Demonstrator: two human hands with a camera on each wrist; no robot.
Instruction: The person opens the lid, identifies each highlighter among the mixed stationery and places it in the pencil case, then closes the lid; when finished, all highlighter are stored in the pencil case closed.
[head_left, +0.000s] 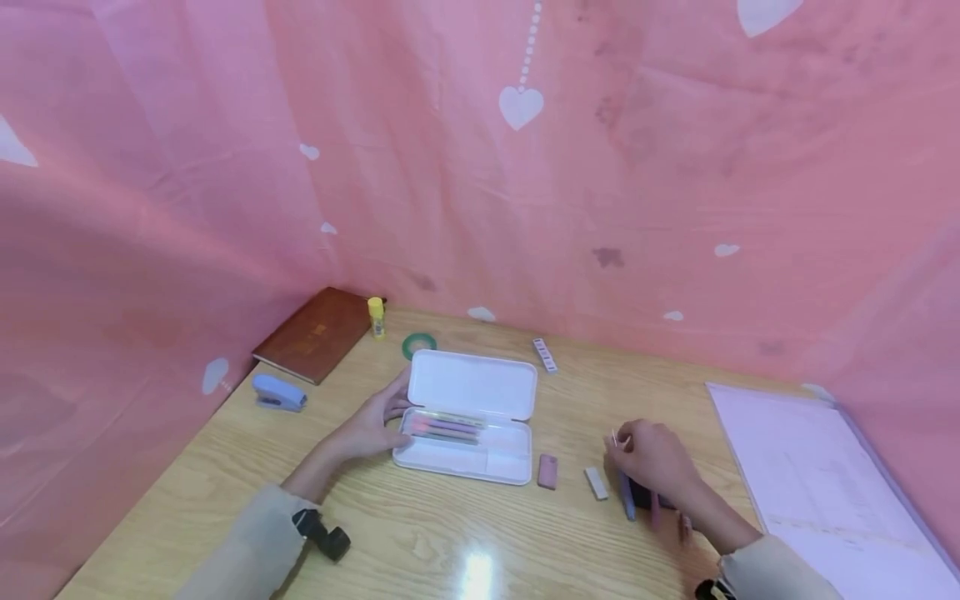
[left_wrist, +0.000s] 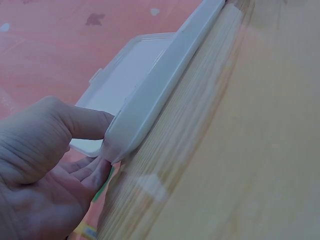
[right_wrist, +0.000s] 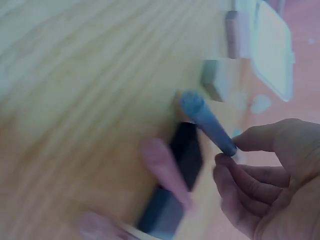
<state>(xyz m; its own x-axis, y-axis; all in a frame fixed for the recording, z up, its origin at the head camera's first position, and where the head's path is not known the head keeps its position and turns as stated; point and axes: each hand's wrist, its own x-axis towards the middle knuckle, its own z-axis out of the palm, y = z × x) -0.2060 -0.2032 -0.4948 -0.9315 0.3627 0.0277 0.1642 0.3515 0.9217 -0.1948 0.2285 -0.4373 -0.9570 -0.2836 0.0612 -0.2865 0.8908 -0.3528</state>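
A white pencil case (head_left: pixel 504 467) lies with its lid (head_left: pixel 474 383) raised and several pencils or pens (head_left: pixel 450 427) inside its tray. My left hand (head_left: pixel 372 425) grips the left end of the case. In the left wrist view, the thumb is at the rim of the case wall (left_wrist: pixel 150 100) and the fingers at its outer side. My right hand (head_left: pixel 656 454) pinches one end of a blue pen (right_wrist: pixel 207 117) between thumb and fingertips. Under and beside this hand are a black block-like object (right_wrist: pixel 187 155), a pink pen (right_wrist: pixel 165 165) and a blurred brownish-pink item (right_wrist: pixel 97 227).
Between case and right hand lie a pink eraser (head_left: pixel 547 472) and a pale grey block (head_left: pixel 596 483). Farther back are green tape (head_left: pixel 418 343), a glue stick (head_left: pixel 377 318), a brown notebook (head_left: pixel 315 333) and a small white strip (head_left: pixel 545 356). A blue stapler (head_left: pixel 279 392) sits left, papers (head_left: pixel 832 483) right.
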